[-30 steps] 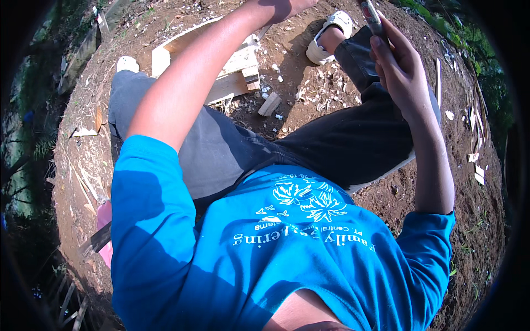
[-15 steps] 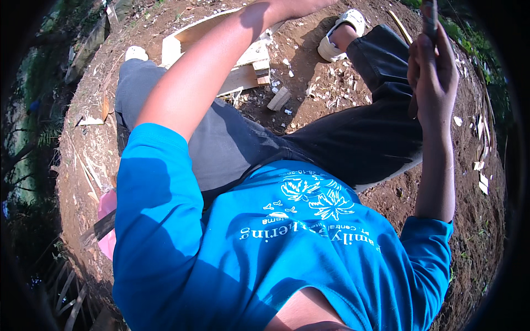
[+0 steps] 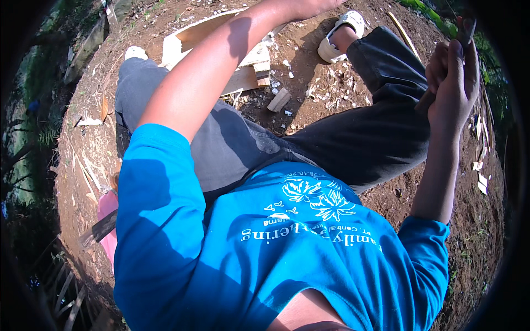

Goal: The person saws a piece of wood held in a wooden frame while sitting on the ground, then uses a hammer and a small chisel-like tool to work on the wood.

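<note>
My left forearm reaches across to the top edge, where my left hand (image 3: 312,6) is cut off and its fingers do not show. Below that arm lies a box-like piece of pale wooden boards (image 3: 243,80), partly hidden by it. On the right, my right hand (image 3: 454,83) is raised and closed around a slim tool with a brown handle (image 3: 425,102). Its dark grey end (image 3: 466,32) sticks up past the fingers; its exact kind cannot be made out.
My legs in dark trousers (image 3: 359,127) spread over brown soil. A small wood block (image 3: 279,100) and pale chips (image 3: 326,91) lie between them. A pink item (image 3: 107,209) with a dark wooden bar (image 3: 99,229) is at left. Wood strips (image 3: 482,183) lie at right.
My right hand has moved to the right and slightly down, and the tool in it has tilted. My left hand has shifted slightly right along the top edge.
</note>
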`<action>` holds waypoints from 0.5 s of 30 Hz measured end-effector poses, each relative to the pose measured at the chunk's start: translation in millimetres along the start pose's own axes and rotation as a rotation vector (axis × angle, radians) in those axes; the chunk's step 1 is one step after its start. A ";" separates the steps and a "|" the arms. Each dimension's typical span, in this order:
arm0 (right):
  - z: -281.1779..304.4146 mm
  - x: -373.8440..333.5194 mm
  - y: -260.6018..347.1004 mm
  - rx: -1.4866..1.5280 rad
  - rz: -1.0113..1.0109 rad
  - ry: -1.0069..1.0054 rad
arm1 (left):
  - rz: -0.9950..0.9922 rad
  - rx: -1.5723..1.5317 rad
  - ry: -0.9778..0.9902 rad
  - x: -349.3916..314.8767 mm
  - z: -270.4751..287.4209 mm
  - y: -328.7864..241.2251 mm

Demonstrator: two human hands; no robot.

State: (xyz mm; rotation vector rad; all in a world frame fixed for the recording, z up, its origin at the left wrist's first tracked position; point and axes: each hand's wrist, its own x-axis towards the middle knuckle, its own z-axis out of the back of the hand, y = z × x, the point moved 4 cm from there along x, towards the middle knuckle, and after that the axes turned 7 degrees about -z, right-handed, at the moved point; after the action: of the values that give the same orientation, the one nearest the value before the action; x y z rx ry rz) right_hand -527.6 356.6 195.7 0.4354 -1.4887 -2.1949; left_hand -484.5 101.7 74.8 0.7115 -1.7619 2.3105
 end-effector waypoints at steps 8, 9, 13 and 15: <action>-3.6 -2.7 1.7 0.040 0.042 0.046 | 0.012 0.048 0.000 -3.2 -2.3 -3.1; -20.0 -7.8 -13.4 -0.104 -0.014 0.071 | 0.027 0.086 0.024 -3.8 -1.5 -7.0; -17.9 1.1 -7.3 -0.078 -0.006 0.080 | 0.007 0.034 -0.002 -1.4 9.1 7.6; -7.7 4.3 -6.9 0.017 0.023 0.070 | -0.001 -0.009 -0.038 -2.4 1.4 6.6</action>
State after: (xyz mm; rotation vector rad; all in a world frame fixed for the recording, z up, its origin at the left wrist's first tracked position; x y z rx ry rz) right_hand -528.7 350.5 186.5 0.4939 -1.4694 -2.1285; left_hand -484.6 98.7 68.2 0.7598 -1.7861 2.3014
